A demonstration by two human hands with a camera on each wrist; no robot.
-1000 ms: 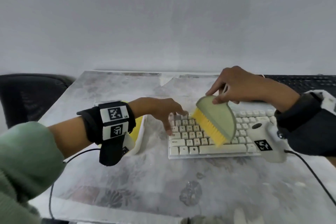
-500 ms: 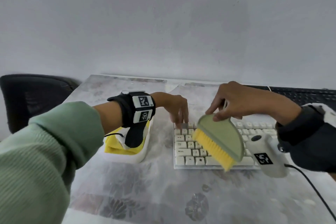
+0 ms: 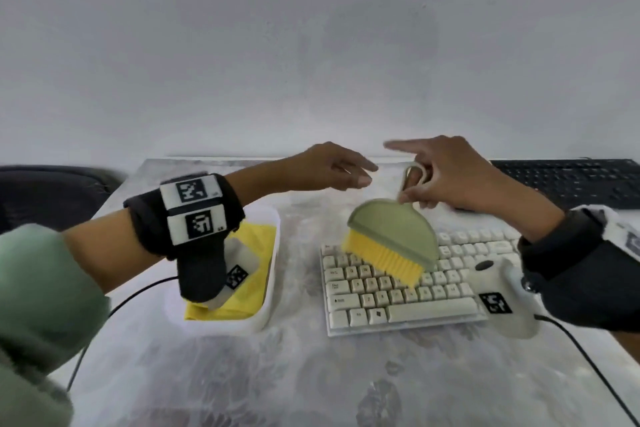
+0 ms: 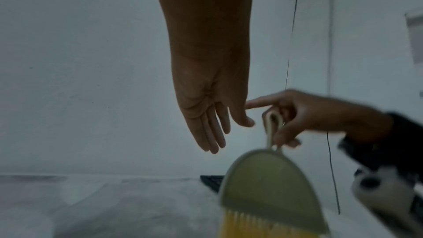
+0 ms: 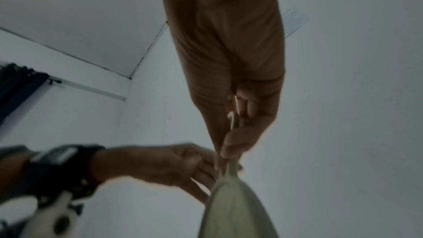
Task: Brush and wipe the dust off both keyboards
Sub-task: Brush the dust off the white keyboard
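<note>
A white keyboard [image 3: 398, 291] lies in front of me on the table. My right hand [image 3: 446, 173] pinches the loop handle of a green brush with yellow bristles [image 3: 391, 243], which hangs tilted just above the keyboard's upper left keys. The brush [image 4: 270, 187] and its handle [image 5: 233, 122] also show in both wrist views. My left hand [image 3: 332, 166] hovers in the air with straight fingers, empty, just left of the brush handle. A black keyboard [image 3: 568, 180] lies at the far right back.
A white tray [image 3: 270, 295] holding a yellow cloth [image 3: 256, 274] sits left of the white keyboard. A black chair [image 3: 52, 191] stands past the table's left edge. Cables [image 3: 585, 354] run over the table from both wrist cameras. A grey wall stands right behind the table.
My left hand has lifted off the white keyboard's left keys and risen toward the brush handle. The right hand has raised the brush and shifted its hold up to the loop handle.
</note>
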